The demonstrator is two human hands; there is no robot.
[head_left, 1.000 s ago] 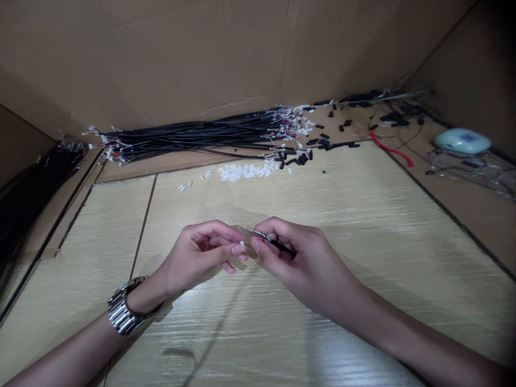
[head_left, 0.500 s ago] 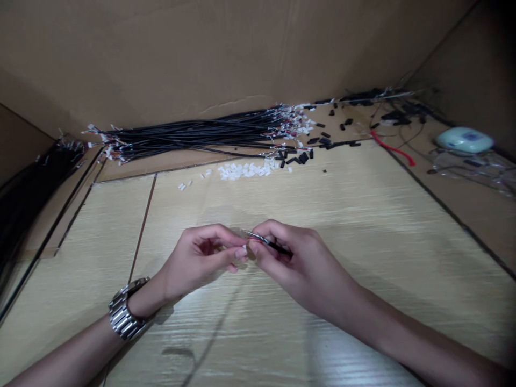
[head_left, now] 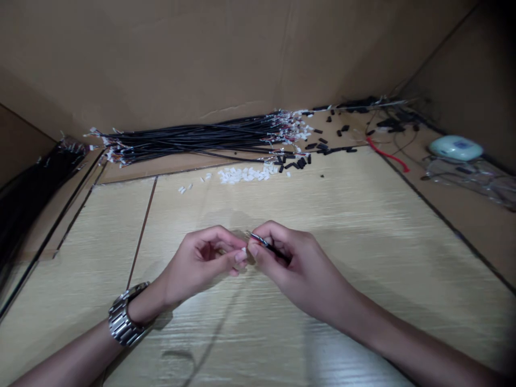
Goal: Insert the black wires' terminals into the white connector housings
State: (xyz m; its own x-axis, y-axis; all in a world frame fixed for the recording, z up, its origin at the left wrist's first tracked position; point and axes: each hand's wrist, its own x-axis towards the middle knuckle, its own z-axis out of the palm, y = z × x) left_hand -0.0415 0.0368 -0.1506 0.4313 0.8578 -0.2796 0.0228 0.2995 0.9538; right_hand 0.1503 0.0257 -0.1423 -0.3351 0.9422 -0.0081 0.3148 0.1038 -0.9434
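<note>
- My left hand pinches a small white plug between thumb and forefinger, the other fingers loosely curled beneath.
- My right hand is closed around a black cable, thumb and forefinger gripping near its end.
- Thin coloured wires poke out of that end toward my left fingertips, just beside the plug; I cannot tell whether they touch it.
- Both hands are close together above the table.
- Beyond my hands lies a pile of white plugs, with black tubes at its right end.
- Farther beyond, a bundle of black cables lies crosswise.
- A metal watch circles my left wrist.
</note>
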